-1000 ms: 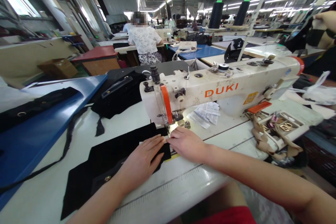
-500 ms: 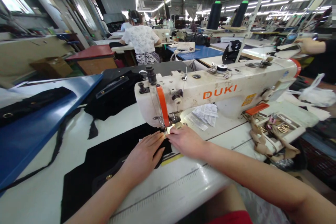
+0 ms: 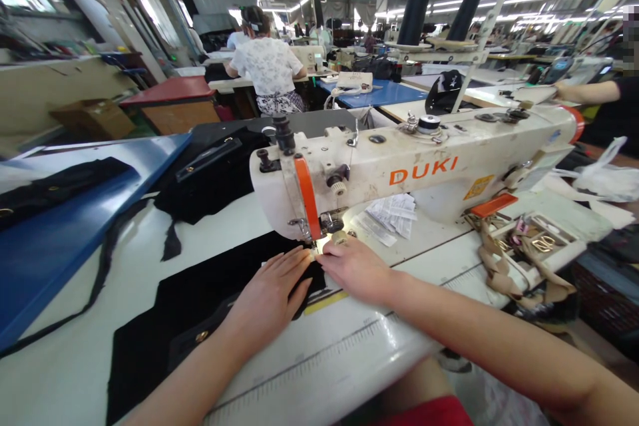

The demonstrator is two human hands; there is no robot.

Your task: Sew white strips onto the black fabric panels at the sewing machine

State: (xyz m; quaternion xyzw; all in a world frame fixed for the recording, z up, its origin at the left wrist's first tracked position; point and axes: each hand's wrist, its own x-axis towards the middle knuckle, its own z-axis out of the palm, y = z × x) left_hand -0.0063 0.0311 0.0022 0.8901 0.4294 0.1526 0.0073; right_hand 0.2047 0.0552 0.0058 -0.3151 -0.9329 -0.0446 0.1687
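A white sewing machine (image 3: 424,173) with an orange lever guard stands in front of me, its needle area lit. Under its presser foot runs a black fabric piece (image 3: 150,319), spread leftward across the table, with a brass-coloured eyelet near my left forearm. My left hand (image 3: 272,286) lies flat on this fabric, fingers stretched toward the needle. Just right of the needle, my right hand (image 3: 352,269) has its thumb and fingers pressed together at the fabric's edge. The two hands' fingertips nearly meet there, hiding the stitched spot.
Paper labels (image 3: 392,216) lie under the machine arm. To the right sits a tray (image 3: 542,246) of metal rings, with tan straps over its edge. More black pieces (image 3: 204,176) lie left, beside a blue surface (image 3: 90,213). A co-worker (image 3: 267,60) sits ahead; another person's arm (image 3: 589,93) reaches in at right.
The view has shifted slightly, so the machine's right end and the tray appear further right and the black fabric further left. Both hands keep nearly the same place by the needle.
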